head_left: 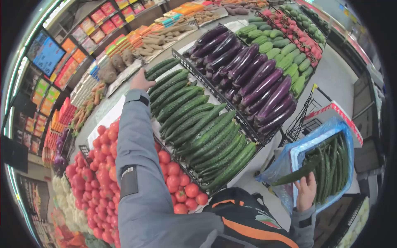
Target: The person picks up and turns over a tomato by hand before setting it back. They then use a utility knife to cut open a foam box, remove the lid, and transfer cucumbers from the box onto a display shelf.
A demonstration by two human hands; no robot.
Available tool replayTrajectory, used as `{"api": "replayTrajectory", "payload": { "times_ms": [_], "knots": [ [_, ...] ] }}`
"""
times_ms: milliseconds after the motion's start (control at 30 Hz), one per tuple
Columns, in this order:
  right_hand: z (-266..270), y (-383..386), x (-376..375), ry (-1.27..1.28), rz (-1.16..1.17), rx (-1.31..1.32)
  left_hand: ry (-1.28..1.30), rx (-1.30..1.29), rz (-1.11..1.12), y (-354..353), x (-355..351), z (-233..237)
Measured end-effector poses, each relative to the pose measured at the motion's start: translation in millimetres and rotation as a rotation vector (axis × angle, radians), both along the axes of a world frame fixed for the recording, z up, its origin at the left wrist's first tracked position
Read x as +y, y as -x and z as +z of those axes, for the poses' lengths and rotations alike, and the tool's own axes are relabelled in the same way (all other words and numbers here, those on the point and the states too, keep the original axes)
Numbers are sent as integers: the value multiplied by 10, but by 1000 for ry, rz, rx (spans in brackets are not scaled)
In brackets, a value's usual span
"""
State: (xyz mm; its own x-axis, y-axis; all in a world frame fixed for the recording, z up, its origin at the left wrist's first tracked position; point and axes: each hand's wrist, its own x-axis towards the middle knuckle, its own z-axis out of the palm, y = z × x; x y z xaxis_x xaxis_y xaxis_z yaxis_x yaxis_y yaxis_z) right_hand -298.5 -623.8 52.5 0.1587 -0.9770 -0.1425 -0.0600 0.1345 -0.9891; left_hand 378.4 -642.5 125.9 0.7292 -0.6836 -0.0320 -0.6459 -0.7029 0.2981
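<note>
My left hand (pixel 140 81) is stretched far out over the produce stand, resting on the far end of the stacked cucumbers (pixel 194 124); its fingers are hidden behind the top cucumber, so the grip is unclear. My right hand (pixel 306 191) is low at the right, holding a single dark green cucumber (pixel 295 174) by its end. That cucumber lies across the edge of a blue plastic-lined box (pixel 295 155) filled with several more cucumbers (pixel 331 165).
Purple eggplants (pixel 252 74) fill the wire rack right of the cucumbers. Red tomatoes (pixel 101 165) lie under my left sleeve. Pale green gourds (pixel 285 53), root vegetables (pixel 153 41) and cauliflower (pixel 62 194) surround them. A wire trolley (pixel 304 118) stands by the box.
</note>
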Motion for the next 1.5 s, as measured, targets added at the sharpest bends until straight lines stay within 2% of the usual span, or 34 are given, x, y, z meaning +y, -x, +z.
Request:
{"api": "replayTrajectory", "payload": {
  "times_ms": [200,300,500,600,700,800,900,1000,1200,1300,1400,1500],
  "knots": [
    [-8,-102,140,-8,-61,58,52,62,-145,-876,-175,-930],
    [-9,-162,176,-23,-45,58,-17,386,9,-822,-139,-806],
    [23,-385,213,-41,-57,59,-46,228,-68,-940,-178,-839],
    [-4,-440,230,-61,-54,69,42,186,2,-1001,-256,-871],
    [-58,-452,245,-45,-23,101,-24,97,-12,-1018,-312,-851],
    [-106,-443,274,-40,-24,131,-121,86,-85,-1291,-359,-1108],
    [-165,-407,272,-26,10,70,-136,75,-12,-1195,-369,-1050],
    [-105,-397,268,-90,38,128,-42,140,69,-932,-342,-850],
    [-69,-461,301,-68,-20,163,-48,95,-8,-1087,-421,-799],
    [-122,-396,306,-92,-28,176,-165,103,-51,-1361,-428,-1083],
    [-75,-472,295,-84,-45,189,-108,77,-13,-1234,-441,-1082],
    [-130,-410,304,-128,-29,196,-60,136,-88,-1407,-395,-1177]
  ]
}}
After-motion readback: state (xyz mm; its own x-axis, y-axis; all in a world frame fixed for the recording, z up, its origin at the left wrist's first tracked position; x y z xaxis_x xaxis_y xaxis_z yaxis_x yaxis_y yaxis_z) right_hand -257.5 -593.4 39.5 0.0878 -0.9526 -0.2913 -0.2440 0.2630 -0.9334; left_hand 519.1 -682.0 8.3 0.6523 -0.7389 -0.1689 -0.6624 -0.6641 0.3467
